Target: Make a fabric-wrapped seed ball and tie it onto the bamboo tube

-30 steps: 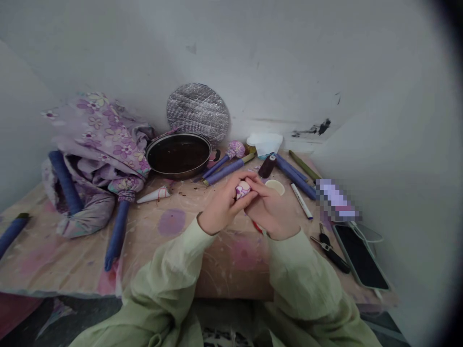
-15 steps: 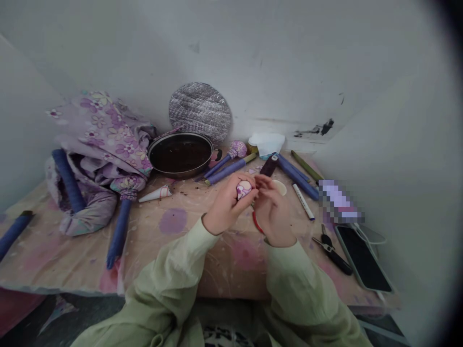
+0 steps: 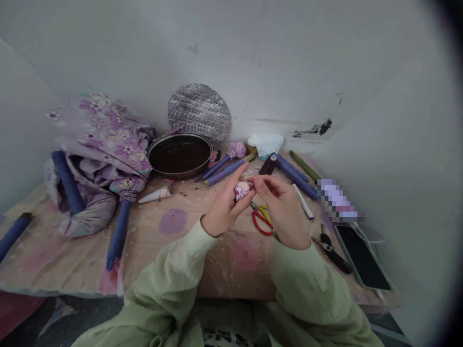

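My left hand [image 3: 221, 207] is closed around a small ball wrapped in purple-and-cream flowered cloth [image 3: 242, 191], its index finger stretched out past it. Against the ball's right side, the thumb and fingertips of my right hand [image 3: 282, 207] come together in a pinch. Whatever they grip is too small to make out. Below the hands lie pliers [image 3: 261, 221] with red and yellow handles, partly covered by my right hand. A spool of dark thread [image 3: 268, 165] rests just beyond my fingers.
At the back stands a dark pan [image 3: 180, 155], with flowered cloth [image 3: 104, 130] heaped to its left. Blue-wrapped sticks [image 3: 294, 174], a white marker [image 3: 303, 201], black-handled cutters [image 3: 333, 253] and a phone [image 3: 363, 258] lie to the right. A white cone [image 3: 155, 193] lies left of the hands.
My right hand has moved right and turned, its loosely spread fingers now pinched beside the ball. More of the pliers shows. My left index finger has straightened; the ball stays in that hand.
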The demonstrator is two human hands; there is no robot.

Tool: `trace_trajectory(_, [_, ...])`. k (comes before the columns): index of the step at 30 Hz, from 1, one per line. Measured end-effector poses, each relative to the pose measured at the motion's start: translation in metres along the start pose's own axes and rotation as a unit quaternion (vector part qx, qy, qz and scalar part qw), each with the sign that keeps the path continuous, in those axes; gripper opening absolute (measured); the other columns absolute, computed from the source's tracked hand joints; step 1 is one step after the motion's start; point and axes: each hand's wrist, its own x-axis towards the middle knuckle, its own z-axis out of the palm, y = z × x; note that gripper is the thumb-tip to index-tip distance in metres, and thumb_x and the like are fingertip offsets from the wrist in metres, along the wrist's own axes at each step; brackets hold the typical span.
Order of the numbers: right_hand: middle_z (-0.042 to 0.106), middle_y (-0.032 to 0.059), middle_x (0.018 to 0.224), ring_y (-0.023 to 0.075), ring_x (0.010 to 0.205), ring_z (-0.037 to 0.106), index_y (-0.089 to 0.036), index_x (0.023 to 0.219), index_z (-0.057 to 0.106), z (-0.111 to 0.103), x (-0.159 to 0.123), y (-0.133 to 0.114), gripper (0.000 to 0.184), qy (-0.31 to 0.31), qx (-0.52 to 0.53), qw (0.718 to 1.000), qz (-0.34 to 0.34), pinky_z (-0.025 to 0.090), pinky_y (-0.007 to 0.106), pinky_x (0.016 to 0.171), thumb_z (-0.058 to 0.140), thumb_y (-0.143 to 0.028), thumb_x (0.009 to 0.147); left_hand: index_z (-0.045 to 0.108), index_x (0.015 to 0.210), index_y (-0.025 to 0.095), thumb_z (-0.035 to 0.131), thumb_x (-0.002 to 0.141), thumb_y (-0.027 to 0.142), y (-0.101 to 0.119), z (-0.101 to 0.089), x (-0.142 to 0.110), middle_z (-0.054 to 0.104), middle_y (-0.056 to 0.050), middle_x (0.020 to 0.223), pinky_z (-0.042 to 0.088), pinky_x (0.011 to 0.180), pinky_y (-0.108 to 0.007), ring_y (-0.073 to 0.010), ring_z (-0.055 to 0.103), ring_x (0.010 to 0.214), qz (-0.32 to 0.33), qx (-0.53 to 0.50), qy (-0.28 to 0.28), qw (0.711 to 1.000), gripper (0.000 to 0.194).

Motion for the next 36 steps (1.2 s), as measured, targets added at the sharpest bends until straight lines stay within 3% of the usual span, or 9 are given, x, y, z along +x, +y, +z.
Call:
trace_trajectory(3, [0.067,0.0000,0.072,0.0140,0.067,0.059,-0.021,0.073,0.068,0.000,0.003,-0.006,0.014,0.002,0.013,1.000,0.015,0.047,0.029,0.067,0.069,-0.035,0.073,0.032,0.136,0.025,0.046,0.089,0.039,0.001,-0.001,0.001,0.055,-0.004,0.093,0.050,0.081,-0.036,-0.0177,0.059,0.082,0.001,0.000,-0.006,1.000,0.051])
trace_trajectory(10, [0.063,-0.0011,0.070,0.0118,0.065,0.056,-0.020,0.074,0.066,-0.002,0.006,-0.006,0.019,-0.063,0.031,0.996,0.060,0.046,0.025,0.062,0.063,-0.039,0.078,0.038,0.132,0.025,0.046,0.089,0.038,0.004,-0.003,0.002,0.057,-0.006,0.104,0.047,0.089,-0.038,-0.0195,0.058,0.097,0.018,0.010,-0.012,1.000,0.046])
trace_trajectory(15, [0.062,-0.0013,0.072,0.0114,0.067,0.055,-0.020,0.077,0.066,-0.002,0.006,-0.005,0.020,-0.074,0.026,0.994,0.075,0.044,0.025,0.063,0.061,-0.040,0.080,0.049,0.117,0.021,0.049,0.089,0.034,0.005,-0.002,0.003,0.052,-0.008,0.108,0.043,0.092,-0.038,-0.0192,0.052,0.103,0.061,0.042,0.032,0.997,0.031])
trace_trajectory(19, [0.064,-0.0009,0.078,0.0125,0.073,0.057,-0.022,0.084,0.067,0.002,0.003,0.003,0.019,-0.088,0.096,0.987,0.097,0.045,0.027,0.069,0.060,-0.039,0.081,0.050,0.110,0.021,0.047,0.089,0.033,0.003,0.001,0.003,0.049,-0.008,0.107,0.042,0.091,-0.039,-0.0202,0.049,0.105,0.077,0.023,0.040,0.996,0.024])
trace_trajectory(27, [0.064,-0.0017,0.077,0.0126,0.075,0.057,-0.025,0.079,0.069,0.003,-0.004,0.021,0.013,-0.055,0.176,0.975,0.124,0.044,0.028,0.075,0.072,-0.034,0.070,0.050,0.097,0.020,0.050,0.088,0.025,0.004,0.002,0.004,0.047,-0.004,0.098,0.042,0.088,-0.035,-0.0170,0.049,0.099,0.114,-0.005,0.060,0.992,0.010])
trace_trajectory(32, [0.060,-0.0024,0.071,0.0121,0.073,0.054,-0.024,0.068,0.067,-0.001,-0.005,0.024,0.010,0.026,0.192,0.976,0.101,0.043,0.028,0.075,0.070,-0.032,0.071,0.048,0.090,0.020,0.051,0.087,0.027,0.004,0.000,0.005,0.050,-0.004,0.092,0.044,0.080,-0.032,-0.0149,0.052,0.088,0.071,-0.035,0.018,0.997,0.009])
trace_trajectory(36, [0.059,-0.0022,0.072,0.0114,0.074,0.052,-0.023,0.069,0.065,-0.003,-0.003,0.016,0.010,0.037,0.161,0.985,0.047,0.041,0.027,0.074,0.067,-0.031,0.074,0.047,0.087,0.019,0.054,0.086,0.031,0.006,0.000,0.005,0.051,0.000,0.083,0.043,0.069,-0.027,-0.0114,0.052,0.073,0.018,-0.086,0.013,0.996,0.014])
